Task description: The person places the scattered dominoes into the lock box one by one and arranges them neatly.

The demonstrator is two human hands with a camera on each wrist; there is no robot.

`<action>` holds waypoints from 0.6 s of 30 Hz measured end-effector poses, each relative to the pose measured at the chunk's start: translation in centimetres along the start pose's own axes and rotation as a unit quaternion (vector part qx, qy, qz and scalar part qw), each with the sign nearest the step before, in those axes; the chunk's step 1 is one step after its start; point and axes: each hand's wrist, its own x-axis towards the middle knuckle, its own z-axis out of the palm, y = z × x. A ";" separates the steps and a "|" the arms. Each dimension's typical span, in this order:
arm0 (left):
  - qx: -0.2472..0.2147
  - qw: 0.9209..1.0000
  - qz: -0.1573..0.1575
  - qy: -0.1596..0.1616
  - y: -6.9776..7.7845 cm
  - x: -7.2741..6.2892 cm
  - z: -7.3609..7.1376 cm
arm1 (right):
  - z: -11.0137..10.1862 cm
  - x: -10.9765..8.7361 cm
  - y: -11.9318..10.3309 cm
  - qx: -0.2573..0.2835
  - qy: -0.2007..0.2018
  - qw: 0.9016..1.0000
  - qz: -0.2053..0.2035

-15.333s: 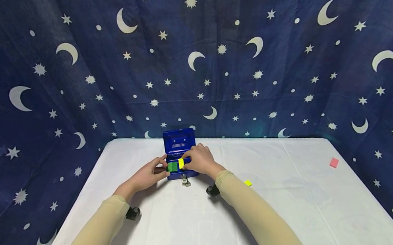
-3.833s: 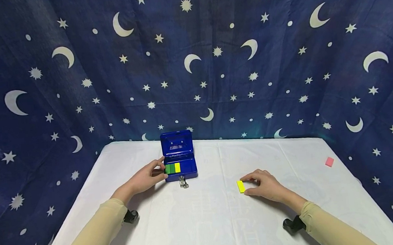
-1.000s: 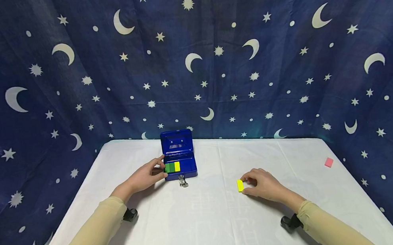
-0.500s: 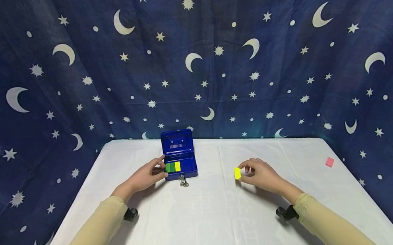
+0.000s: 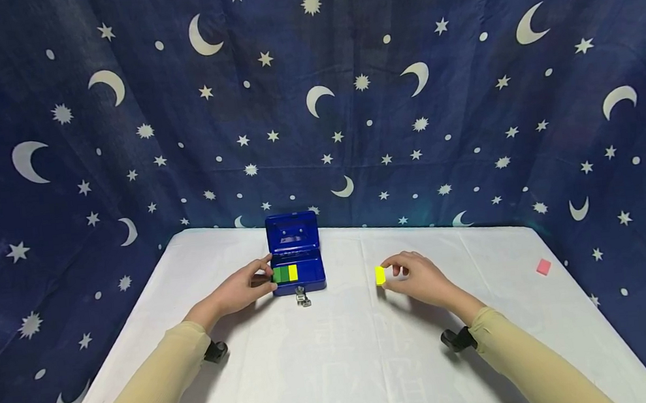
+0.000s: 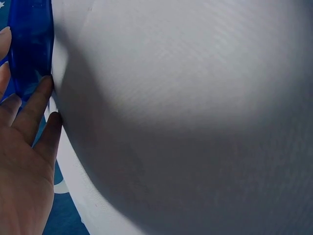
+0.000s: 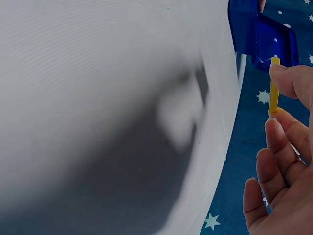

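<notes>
A blue metal cash box [image 5: 309, 268] stands with its lid up on the white table. Two green blocks [image 5: 281, 274] and one yellow block lie side by side at the left of its inside. My left hand [image 5: 238, 289] rests at the box's left end, thumb by the front corner and fingers against the side; in the left wrist view the fingers [image 6: 38, 105] reach along it fairly straight. My right hand [image 5: 419, 277] pinches a thin yellow domino block [image 7: 274, 85] between thumb and index finger, above the table to the box's right. Its other fingers are loosely bent.
A pink block [image 5: 543, 267] lies near the table's right edge. Small silver keys or a lock [image 5: 302, 297] hang at the box's front. Behind the table [image 5: 341, 370] hangs a dark blue curtain [image 5: 359, 211] with moons and stars.
A yellow block has joined the green ones in the box since the oldest frame. Over the last second my right hand has lifted another and carried it leftward and away from me. My left hand stays.
</notes>
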 end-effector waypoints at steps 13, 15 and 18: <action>0.002 1.000 0.000 -0.001 -0.1 0.0 0.0 | 1.0 2.7 -1.8 -0.004 -0.012 1.000 -0.014; 0.001 1.000 0.002 -0.001 -0.1 0.0 0.0 | 1.1 3.1 -2.1 -0.007 -0.014 1.000 -0.021; -0.001 1.000 0.003 -0.002 -0.1 -0.1 0.0 | 1.4 3.6 -2.6 -0.009 -0.018 0.999 -0.028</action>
